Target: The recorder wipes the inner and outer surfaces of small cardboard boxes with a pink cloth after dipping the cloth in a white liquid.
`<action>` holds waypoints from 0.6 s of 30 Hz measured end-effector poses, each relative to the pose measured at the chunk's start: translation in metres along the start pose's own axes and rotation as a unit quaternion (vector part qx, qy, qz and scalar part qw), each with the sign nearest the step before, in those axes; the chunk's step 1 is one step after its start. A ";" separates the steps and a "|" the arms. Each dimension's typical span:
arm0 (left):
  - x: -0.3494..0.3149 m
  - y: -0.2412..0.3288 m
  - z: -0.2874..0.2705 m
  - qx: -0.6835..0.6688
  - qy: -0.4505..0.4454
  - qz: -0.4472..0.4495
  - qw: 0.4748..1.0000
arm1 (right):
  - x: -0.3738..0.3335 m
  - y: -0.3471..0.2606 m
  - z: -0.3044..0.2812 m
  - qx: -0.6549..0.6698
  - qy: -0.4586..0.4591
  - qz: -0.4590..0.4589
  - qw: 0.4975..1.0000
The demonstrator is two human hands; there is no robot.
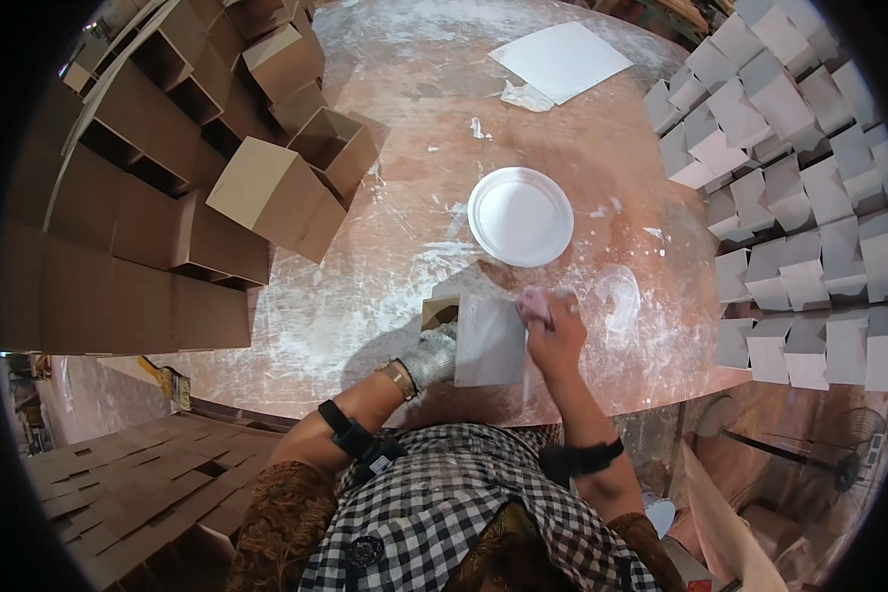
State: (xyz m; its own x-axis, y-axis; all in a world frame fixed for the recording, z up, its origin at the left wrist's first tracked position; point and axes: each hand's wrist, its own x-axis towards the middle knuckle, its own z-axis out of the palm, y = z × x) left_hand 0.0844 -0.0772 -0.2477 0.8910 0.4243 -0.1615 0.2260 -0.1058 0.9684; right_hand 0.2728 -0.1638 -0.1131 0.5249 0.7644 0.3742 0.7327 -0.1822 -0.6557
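Close to the table's front edge I have a small open cardboard box (490, 340), its upper face coated greyish white. My left hand (432, 359), in a pale knitted glove, is at the box's open brown side and steadies it; some of its fingers are hidden there. A pink sponge-like pad (535, 305) is gripped in my bare right hand (555, 333), at the coated face's right edge. Just beyond the box sits a round white dish (520, 217) that looks filled with white paste or paint.
Brown open boxes (133, 301) are stacked at the left, with two loose ones (278, 197) beside them. White-coated boxes (804, 212) stand in rows at the right. A white sheet (560, 62) lies at the back of the white-smeared table (405, 128). A fan (849, 439) stands at lower right.
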 end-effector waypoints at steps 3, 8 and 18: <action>-0.008 0.003 -0.001 -0.018 0.030 0.001 0.999 | -0.059 -0.009 -0.021 -0.031 -0.038 -0.123 0.991; -0.003 0.029 -0.002 -0.001 -0.023 -0.090 0.996 | -0.039 -0.036 -0.031 -0.008 -0.107 -0.117 0.987; -0.001 0.066 -0.010 0.096 -0.029 -0.046 0.994 | -0.046 -0.059 -0.026 0.045 -0.093 -0.213 0.972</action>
State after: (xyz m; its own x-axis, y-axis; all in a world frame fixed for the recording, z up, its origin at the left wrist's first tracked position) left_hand 0.0946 -0.0756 -0.1818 0.8831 0.3878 -0.2642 0.3737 -0.2408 0.8957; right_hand 0.2169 -0.2046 -0.0744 0.0892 0.8583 0.5053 0.8217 0.2233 -0.5244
